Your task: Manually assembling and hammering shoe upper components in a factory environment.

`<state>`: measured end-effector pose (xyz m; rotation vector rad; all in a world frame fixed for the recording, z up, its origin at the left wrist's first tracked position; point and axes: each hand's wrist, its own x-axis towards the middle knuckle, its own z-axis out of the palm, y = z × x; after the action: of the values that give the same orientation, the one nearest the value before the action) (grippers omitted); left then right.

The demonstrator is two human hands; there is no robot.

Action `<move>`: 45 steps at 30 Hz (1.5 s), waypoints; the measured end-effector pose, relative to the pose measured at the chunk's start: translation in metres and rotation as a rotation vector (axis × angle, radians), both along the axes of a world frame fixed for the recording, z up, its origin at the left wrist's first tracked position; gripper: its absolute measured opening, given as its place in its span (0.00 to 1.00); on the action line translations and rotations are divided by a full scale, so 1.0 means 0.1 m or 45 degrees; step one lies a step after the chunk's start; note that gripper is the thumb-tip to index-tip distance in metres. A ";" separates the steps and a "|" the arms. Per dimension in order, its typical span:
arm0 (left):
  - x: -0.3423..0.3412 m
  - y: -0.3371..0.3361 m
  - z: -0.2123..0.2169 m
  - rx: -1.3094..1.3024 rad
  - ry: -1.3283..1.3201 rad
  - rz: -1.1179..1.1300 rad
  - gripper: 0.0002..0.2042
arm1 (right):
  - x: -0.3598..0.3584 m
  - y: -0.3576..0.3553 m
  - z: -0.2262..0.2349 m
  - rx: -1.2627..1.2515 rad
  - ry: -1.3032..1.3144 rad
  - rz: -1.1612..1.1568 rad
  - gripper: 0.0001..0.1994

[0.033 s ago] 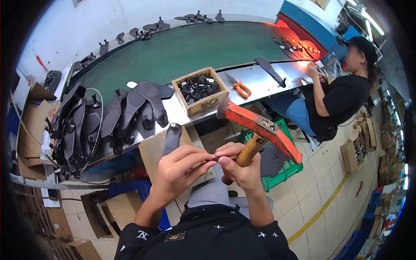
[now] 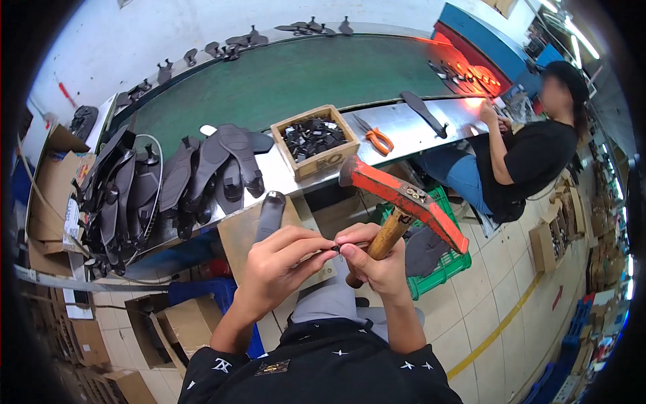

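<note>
The open wooden box (image 2: 315, 143) on the metal surface (image 2: 410, 124) holds a heap of small black parts; a green crate (image 2: 441, 266) stands on the floor below. Your hammer (image 2: 402, 205) has its wooden handle running from your palm up and to the right, its red head lying crosswise above your hands. Your right hand (image 2: 377, 259) is clenched around the handle. Your left hand (image 2: 279, 262) pinches a small dark piece (image 2: 334, 248) between fingertips, touching your right thumb, in front of your chest.

A steel bench (image 2: 410, 128) carries black soles (image 2: 202, 168), a wooden box (image 2: 316, 161) and orange-handled scissors (image 2: 377, 138).
</note>
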<state>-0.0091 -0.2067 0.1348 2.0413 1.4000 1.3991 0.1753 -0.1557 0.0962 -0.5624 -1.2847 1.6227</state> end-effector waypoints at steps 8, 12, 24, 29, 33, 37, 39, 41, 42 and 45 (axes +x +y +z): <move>-0.53 0.11 -0.49 -0.202 -0.083 -0.050 0.15 | -0.26 0.12 -0.26 -0.129 -0.274 0.175 0.07; -0.70 0.50 -1.00 0.003 0.078 0.531 0.16 | -0.54 0.36 -0.45 0.228 -0.272 0.031 0.07; -0.98 0.24 -1.24 -0.224 -0.211 0.370 0.13 | -1.15 0.55 -0.65 0.346 -0.479 0.131 0.10; -1.05 0.15 -1.38 -0.215 -0.206 0.390 0.12 | -1.25 0.52 -0.82 0.533 -0.585 0.176 0.09; -1.07 0.14 -1.44 -0.210 -0.215 0.379 0.13 | -1.26 0.50 -0.79 0.545 -0.624 0.154 0.10; -1.12 0.13 -1.47 -0.138 -0.197 0.325 0.13 | -1.25 0.48 -0.64 0.736 -0.700 0.152 0.13; -1.09 0.12 -1.46 -0.133 -0.178 0.348 0.14 | -1.23 0.48 -0.67 0.829 -0.717 0.122 0.14; -1.09 0.12 -1.43 -0.126 -0.158 0.368 0.14 | -1.21 0.45 -0.66 0.922 -0.733 0.090 0.15; -1.09 0.11 -1.41 -0.185 -0.250 0.323 0.14 | -1.20 0.41 -0.57 0.930 -0.849 0.090 0.15; -1.12 0.13 -1.36 -0.261 -0.380 0.205 0.15 | -1.20 0.33 -0.43 0.935 -1.055 0.073 0.14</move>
<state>-0.1208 -0.1937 -0.0007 1.5509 1.5283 1.4820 0.0555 -0.1230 0.0532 -0.7472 -2.3637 0.8227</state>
